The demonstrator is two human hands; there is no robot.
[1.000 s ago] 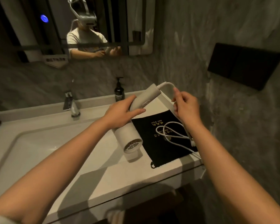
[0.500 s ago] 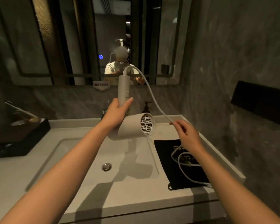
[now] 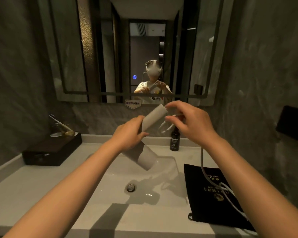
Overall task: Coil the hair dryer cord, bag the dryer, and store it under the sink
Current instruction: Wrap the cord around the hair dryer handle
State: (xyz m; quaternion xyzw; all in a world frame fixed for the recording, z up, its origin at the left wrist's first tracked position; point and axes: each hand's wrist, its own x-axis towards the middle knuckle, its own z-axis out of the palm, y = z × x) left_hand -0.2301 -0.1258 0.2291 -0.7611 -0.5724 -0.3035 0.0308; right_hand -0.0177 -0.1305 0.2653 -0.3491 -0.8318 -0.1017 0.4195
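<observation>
My left hand (image 3: pixel 130 133) grips the handle of the white hair dryer (image 3: pixel 147 158), held above the sink basin (image 3: pixel 110 179) with its barrel pointing down and right. Close to the handle's upper end, my right hand (image 3: pixel 190 124) pinches a loop of the white cord (image 3: pixel 202 158). The cord hangs down from that hand and trails across the black drawstring bag (image 3: pixel 200 200), which lies flat on the counter at the right with gold lettering on it. My right forearm hides part of the bag and the cord's far end.
A dark pump bottle (image 3: pixel 174 140) stands at the back of the counter behind my hands. A black tray (image 3: pixel 52 152) with small items sits at the back left. The mirror (image 3: pixel 141 48) faces me; a dark wall panel (image 3: pixel 292 124) is on the right.
The dryer has tipped from handle-up to slanted, barrel now pointing down. My right hand rose from low beside the bag to the handle's end, bringing a loop of cord with it.
</observation>
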